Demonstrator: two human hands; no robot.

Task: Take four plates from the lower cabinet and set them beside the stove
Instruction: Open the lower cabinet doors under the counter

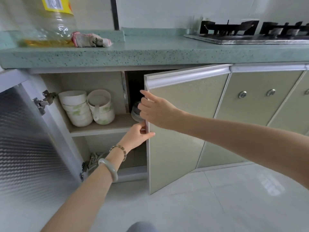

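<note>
The lower cabinet stands open under the green counter. Its right door (187, 124) is partly open, and both my hands hold that door's free edge. My left hand (136, 136) pinches the edge low down, thumb on the front. My right hand (153, 109) grips it higher up, fingers curled round the edge. Just behind the door, on the cabinet shelf (107, 127), a stack of plates (135, 112) shows as a sliver, mostly hidden by my right hand and the door. The stove (250, 33) sits on the counter at the upper right.
Two stacks of white bowls (87, 108) fill the shelf's left side. The left cabinet door (28, 136) is swung wide open. An oil bottle (50, 22) and a crumpled cloth (91, 40) lie on the counter (150, 51) at the left. Pale tiled floor lies below.
</note>
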